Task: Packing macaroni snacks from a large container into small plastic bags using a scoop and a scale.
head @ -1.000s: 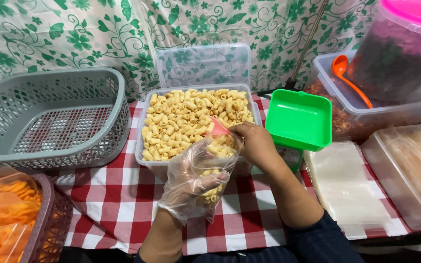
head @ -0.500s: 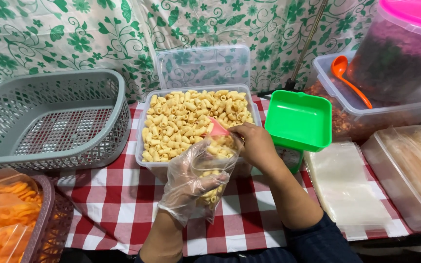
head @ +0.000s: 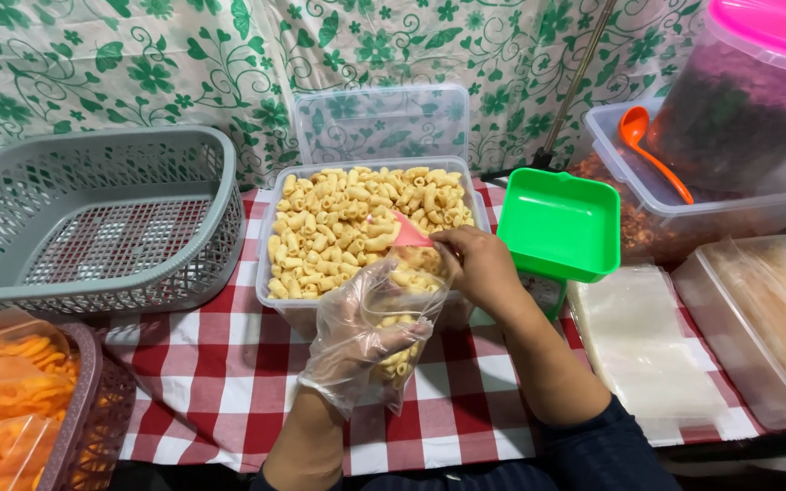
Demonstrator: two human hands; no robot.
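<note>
- Left hand [head: 357, 341], in a loose plastic glove, has its grip wrapped around a clear bag [head: 402, 314] half full of macaroni snacks, held just above the checked surface [head: 202, 364] in front of the tub [head: 370, 227].
- Right hand [head: 479, 268] pinches a pink scoop [head: 408, 232], tipped into the bag mouth.
- Risk, I'd say: the floppy bag mouth folds and pieces spill.

clear plastic glove on left hand [head: 357, 341], dark ribbed sleeve [head: 607, 445] on right.
</note>
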